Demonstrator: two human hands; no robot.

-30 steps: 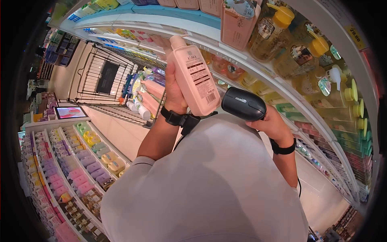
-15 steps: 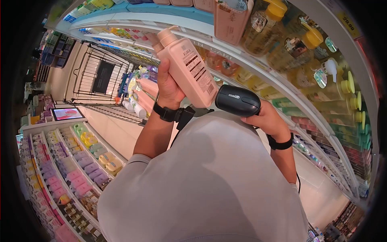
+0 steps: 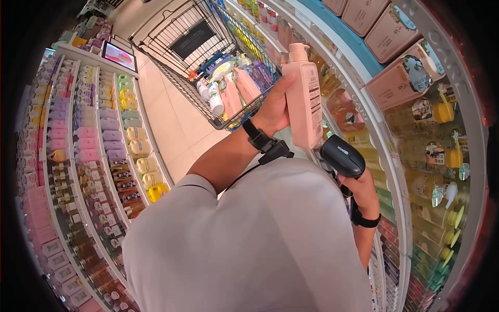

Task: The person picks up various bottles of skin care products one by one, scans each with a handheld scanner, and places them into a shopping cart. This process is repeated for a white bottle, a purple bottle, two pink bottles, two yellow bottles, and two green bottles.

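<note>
My left hand (image 3: 274, 106) is wrapped round a pink pump bottle (image 3: 303, 101), held nearly upright with its printed back label and barcode turned to the right. In my right hand (image 3: 358, 184) is a black handheld barcode scanner (image 3: 342, 156), its head close to the bottle's lower right corner. Most of the scanner's handle is hidden by my fingers and shirt. Both wrists carry black straps, and a small black box sits on the left one.
A wire shopping cart (image 3: 221, 122) stands ahead, with pink bottles (image 3: 244, 86) and other packages inside. Shelves of pump bottles (image 3: 442, 151) rise close on my right. To the left, a tiered shelf (image 3: 99, 130) holds many toiletries, with a small screen (image 3: 119, 56) at its end.
My view has turned, so the cart now appears nearer the top middle. The bottle has gone from tilted to nearly upright, and both hands sit further right in view.
</note>
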